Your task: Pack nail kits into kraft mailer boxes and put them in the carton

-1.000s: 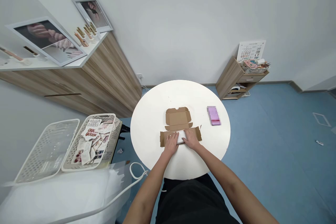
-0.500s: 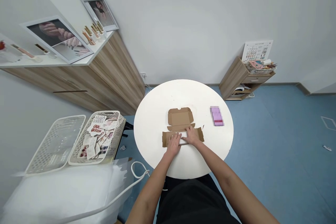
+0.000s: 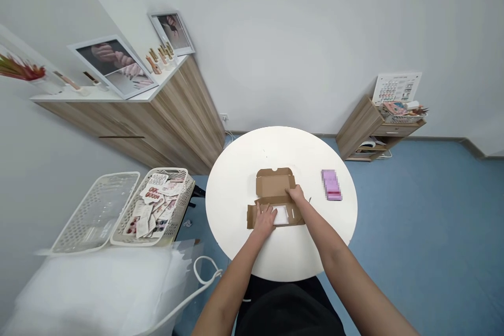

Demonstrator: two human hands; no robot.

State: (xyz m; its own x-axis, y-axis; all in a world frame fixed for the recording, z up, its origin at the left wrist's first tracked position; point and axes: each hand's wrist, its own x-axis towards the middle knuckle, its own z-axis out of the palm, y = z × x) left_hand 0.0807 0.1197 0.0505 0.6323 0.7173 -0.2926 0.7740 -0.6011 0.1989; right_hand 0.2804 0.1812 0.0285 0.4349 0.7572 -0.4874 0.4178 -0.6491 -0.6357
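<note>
Left hand (image 3: 263, 220) is spread flat, pressed on an opened corrugated cardboard box (image 3: 273, 184) lying on the round white bench (image 3: 232, 205); right hand (image 3: 297, 195) is laid on its folded flap (image 3: 273, 200), grip unclear. A white packet (image 3: 281, 215) is seated inside.

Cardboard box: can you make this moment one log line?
left grip: on open cardboard box | right grip: on box flap | white item: lying in box

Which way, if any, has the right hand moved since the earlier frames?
Yes: against the flat cardboard box, the right hand has moved forward and rightward, off the white item toward the box's fold.
</note>
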